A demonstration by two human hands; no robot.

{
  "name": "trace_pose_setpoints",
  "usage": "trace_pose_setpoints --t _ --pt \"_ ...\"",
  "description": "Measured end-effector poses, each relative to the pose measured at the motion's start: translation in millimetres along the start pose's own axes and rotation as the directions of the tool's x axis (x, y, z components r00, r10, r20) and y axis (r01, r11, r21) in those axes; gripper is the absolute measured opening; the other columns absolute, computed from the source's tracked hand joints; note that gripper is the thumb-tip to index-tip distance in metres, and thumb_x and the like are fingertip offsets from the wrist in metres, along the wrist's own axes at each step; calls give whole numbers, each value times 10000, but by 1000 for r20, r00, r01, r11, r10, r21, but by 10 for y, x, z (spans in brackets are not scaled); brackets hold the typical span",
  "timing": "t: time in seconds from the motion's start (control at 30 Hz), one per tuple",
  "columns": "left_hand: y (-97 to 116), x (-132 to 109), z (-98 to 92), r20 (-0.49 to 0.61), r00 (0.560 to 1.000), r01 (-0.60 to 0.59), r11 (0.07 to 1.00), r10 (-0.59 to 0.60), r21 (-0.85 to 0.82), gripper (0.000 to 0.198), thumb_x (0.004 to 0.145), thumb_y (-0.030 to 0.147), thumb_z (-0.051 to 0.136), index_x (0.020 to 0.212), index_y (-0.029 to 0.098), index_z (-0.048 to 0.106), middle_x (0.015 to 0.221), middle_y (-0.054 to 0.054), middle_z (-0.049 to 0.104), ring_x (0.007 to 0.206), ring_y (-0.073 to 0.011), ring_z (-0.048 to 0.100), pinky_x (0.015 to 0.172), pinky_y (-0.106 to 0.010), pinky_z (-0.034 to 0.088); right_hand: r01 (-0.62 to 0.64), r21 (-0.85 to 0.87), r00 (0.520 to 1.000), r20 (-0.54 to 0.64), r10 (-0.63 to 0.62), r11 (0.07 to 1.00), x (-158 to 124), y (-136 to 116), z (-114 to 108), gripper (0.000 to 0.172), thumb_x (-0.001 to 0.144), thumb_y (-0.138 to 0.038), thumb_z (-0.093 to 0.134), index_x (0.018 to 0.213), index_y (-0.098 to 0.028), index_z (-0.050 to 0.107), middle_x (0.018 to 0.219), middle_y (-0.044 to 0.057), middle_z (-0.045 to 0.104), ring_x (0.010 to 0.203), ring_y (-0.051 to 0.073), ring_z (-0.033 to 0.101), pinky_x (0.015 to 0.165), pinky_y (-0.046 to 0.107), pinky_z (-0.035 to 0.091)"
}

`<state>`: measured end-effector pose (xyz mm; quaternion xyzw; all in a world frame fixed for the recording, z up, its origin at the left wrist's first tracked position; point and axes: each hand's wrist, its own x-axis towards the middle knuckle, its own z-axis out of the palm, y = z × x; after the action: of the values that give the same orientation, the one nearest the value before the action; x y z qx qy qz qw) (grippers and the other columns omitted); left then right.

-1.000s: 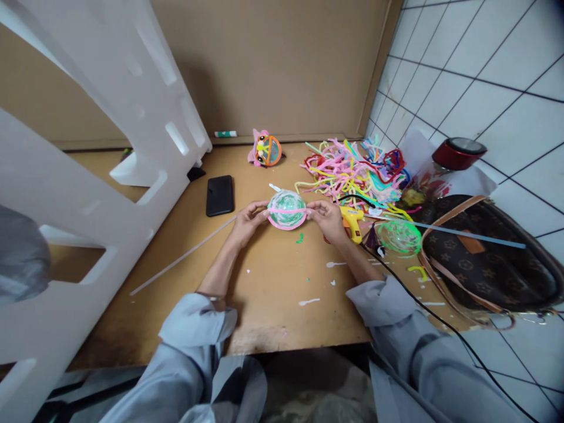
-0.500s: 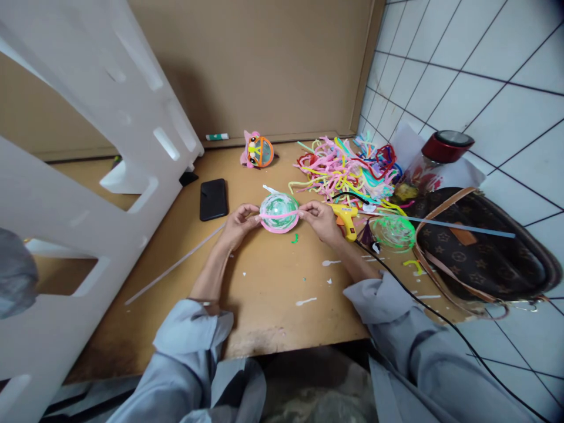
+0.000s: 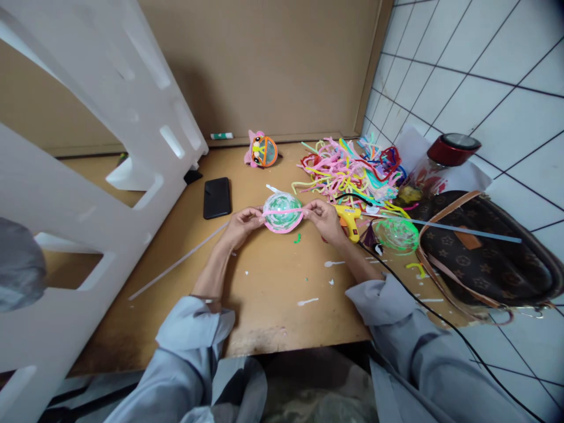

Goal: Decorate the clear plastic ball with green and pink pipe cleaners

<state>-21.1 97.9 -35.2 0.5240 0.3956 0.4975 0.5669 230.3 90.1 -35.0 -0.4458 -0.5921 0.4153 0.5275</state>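
Note:
A round, clear-looking piece with green and white swirls is in front of me on the table, with a pink fuzzy rim along its lower edge. Across it runs a pink pipe cleaner, pulled nearly straight. My left hand pinches the strip's left end at the side of the round piece. At the opposite side, the fingertips of my right hand pinch its right end. A yellow glue gun lies just beyond my right hand. A bit of green pipe cleaner is below the round piece.
Pipe cleaners are heaped at the back right. A second green swirled piece, brown handbag and red-lidded bottle line the right. A phone, glue stick, marker and orange-rimmed animal figure are also there.
The pink pipe cleaner lies slightly higher across the round piece, both hands still pinching its ends. The whole view has shifted a little.

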Motion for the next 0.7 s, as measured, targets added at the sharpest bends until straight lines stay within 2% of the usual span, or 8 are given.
trace_pose_setpoints --t 0.2,0.43,0.57,0.7 --pt "-43 18 -3 -77 996 35 999 -35 3 481 472 469 961 668 152 657 1002 -72 747 901 -188 686 902 -347 545 -22 45 1000 -12 23 999 -6 6 5 200 730 -393 693 743 -220 592 683 -18 648 663 155 618 666 295 479" --pt "-95 49 -22 -95 995 -13 998 19 66 482 497 498 944 696 158 667 1024 -81 750 936 -199 687 935 -353 529 -42 92 999 -15 43 995 10 46 -3 221 704 -393 726 762 -222 600 701 -15 654 693 154 627 689 298 505" --pt "-99 53 -26 -84 996 -35 996 42 81 474 518 496 939 709 157 670 1012 -79 751 921 -192 687 932 -357 533 -58 158 998 -18 62 986 36 91 2 297 645 -376 781 845 -222 624 755 -13 664 733 153 644 742 315 544" --pt "-82 47 -8 -79 994 -64 992 72 105 480 528 504 932 719 156 663 1022 -91 754 944 -206 691 918 -353 541 -74 161 997 -6 76 984 59 143 -7 385 647 -422 790 951 -213 678 782 6 692 744 167 661 765 350 563"
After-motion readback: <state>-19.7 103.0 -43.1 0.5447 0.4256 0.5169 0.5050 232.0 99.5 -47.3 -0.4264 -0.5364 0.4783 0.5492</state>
